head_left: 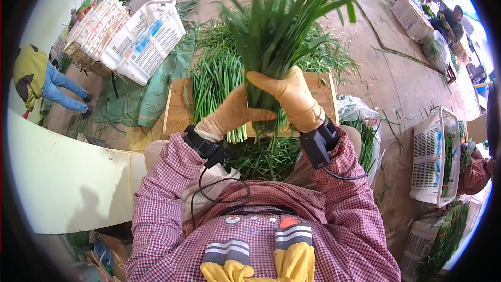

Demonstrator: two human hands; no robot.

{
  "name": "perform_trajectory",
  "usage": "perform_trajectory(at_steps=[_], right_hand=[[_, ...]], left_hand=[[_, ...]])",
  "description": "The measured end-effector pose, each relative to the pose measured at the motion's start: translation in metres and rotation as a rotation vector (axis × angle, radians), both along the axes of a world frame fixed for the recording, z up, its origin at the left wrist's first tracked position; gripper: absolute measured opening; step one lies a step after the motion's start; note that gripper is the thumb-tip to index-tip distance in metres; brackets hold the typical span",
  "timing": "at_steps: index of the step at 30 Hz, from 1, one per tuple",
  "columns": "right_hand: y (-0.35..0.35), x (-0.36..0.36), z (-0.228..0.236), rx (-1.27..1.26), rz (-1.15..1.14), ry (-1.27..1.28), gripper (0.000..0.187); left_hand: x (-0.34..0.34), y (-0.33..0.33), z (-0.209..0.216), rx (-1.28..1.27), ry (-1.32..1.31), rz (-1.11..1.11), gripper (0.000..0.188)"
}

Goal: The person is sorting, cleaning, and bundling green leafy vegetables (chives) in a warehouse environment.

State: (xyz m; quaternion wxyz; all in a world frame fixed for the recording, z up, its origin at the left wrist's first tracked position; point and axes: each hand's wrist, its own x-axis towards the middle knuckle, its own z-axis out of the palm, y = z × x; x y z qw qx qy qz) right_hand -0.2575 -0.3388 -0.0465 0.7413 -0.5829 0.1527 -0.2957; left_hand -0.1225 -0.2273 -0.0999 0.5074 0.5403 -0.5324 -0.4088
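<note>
Upright in front of me is a thick bunch of long flat green leaves that look like garlic chives (271, 36), its tips spread toward the far side. My left hand (224, 114), in a pale rubber glove, is closed around the lower stems, thumb across the front. Higher up, my right hand (293, 99), gloved alike, wraps the bunch from the right. To the left of the bunch, a neat pile of chives (213, 86) lies on a low wooden board (177, 105). Loose chive leaves (266, 163) cover the space between my knees and the board.
White plastic crates (148, 42) stand at the far left on green sheeting (122, 102). Another white crate (429, 159) holds greens at right. Beside my right knee is a clear plastic bag (360, 112) with chives. Other people (49, 81) are at left and right. Trimmings litter the floor.
</note>
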Motion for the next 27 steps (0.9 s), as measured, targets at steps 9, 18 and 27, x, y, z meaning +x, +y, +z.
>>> perform_trajectory(at_steps=[9,18,27], right_hand=[[-0.045,0.021,-0.056,-0.365,0.121,0.119,0.065],[-0.065,0.027,-0.030,-1.023,-0.017,0.013,0.063],[-0.028,0.029,-0.154,-0.506,0.057,0.022,0.125]], left_hand=[[0.031,-0.048,-0.051,0.047,0.246,0.018,0.074],[0.024,-0.073,-0.055,-0.156,0.751,0.004,0.055],[0.024,-0.042,-0.039,-0.337,0.451,0.466,0.023]])
